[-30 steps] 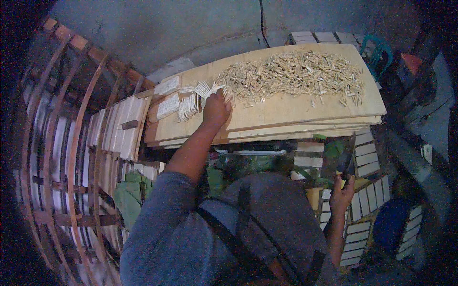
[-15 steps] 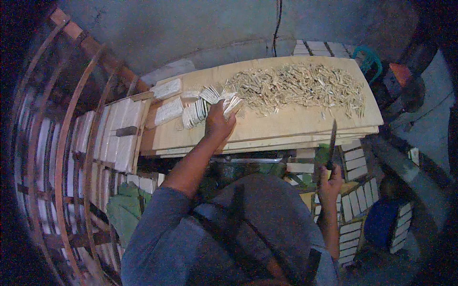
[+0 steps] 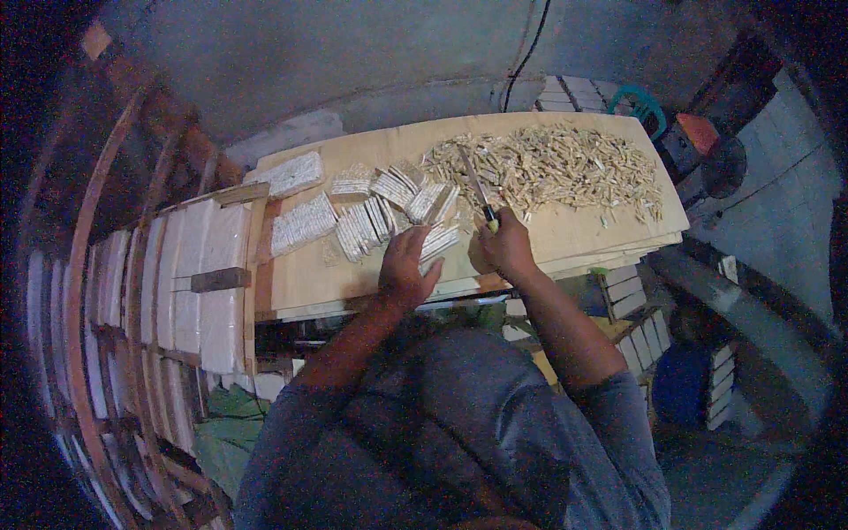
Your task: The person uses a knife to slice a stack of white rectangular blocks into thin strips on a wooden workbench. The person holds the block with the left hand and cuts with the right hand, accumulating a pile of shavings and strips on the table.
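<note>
My right hand (image 3: 505, 246) is closed round the handle of a knife (image 3: 475, 181), its blade pointing up and away over the board. Beside it, my left hand (image 3: 409, 268) rests by the near edge of a few pale cut strips (image 3: 440, 240), with fingers stretched out and thumb apart. More slabs cut into strips (image 3: 364, 228) lie in loose groups just beyond and left of that hand. Farther left are two whitish, rough-textured slabs, one nearer (image 3: 304, 223) and one farther (image 3: 293, 175). All of these lie on a pale wooden board (image 3: 353, 284).
Small cut pieces (image 3: 565, 168) spread over the board's right half. At left stands a wooden rack (image 3: 84, 291) beside stacked pale panels (image 3: 181, 283). Trays of white blocks (image 3: 625, 291) and a blue round container (image 3: 685, 384) sit low right; a teal chair (image 3: 643, 104) stands behind.
My right hand has brought the knife up and left from beside the board to over it. My left hand has drawn slightly nearer to me, and the strips it was gripping now lie on the board.
</note>
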A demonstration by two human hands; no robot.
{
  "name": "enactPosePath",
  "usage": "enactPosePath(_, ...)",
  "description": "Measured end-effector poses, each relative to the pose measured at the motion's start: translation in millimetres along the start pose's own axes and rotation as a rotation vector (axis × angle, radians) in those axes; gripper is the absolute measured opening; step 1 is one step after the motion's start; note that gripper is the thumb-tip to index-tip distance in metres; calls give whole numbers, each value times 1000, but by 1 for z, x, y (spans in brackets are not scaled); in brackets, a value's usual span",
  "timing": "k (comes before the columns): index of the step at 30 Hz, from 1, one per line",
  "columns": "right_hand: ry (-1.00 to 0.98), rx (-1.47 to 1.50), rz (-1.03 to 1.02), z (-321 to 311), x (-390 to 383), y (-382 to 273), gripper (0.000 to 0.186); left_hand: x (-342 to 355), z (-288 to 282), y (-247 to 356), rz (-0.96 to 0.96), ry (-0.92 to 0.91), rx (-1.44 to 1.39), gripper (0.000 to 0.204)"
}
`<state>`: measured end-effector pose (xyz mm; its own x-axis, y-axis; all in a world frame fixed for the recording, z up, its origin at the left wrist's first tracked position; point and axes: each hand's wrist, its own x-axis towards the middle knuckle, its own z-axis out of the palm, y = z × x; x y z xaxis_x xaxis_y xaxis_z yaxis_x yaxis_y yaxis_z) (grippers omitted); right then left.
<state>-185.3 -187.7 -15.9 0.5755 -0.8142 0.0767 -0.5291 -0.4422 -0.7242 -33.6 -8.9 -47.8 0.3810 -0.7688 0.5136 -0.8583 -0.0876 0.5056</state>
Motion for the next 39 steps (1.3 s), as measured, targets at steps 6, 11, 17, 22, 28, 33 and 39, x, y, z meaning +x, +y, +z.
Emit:
enactPosePath(6, -55, -152, 60, 29, 25, -34, 40, -2, -2, -5, -60, -39, -88, 65)
enactPosePath(11, 11, -19, 39, 14, 31, -9, 41, -1, -3, 8, -176, 23, -183, 58)
enactPosePath(17, -83, -87, 38, 11, 34, 2, 39, -7, 6, 9, -73, 17, -43, 59)
enactPosePath(22, -88, -10, -52, 26, 25, -32, 36, -25, 11, -4, -71, 117, -16, 61)
enactPosePath(28, -92, 36, 8, 46, 32, -32, 37, -33, -5, 19, -293, 219, -33, 58)
enactPosePath(33, -2, 92, 103, 46, 42, -27, 40, -32, -1, 29, -299, 204, -110, 58)
enactPosePath(39, -49, 234, 169, 3, 15, 28, 32, -10, 25, 53, -273, 145, -125, 59)
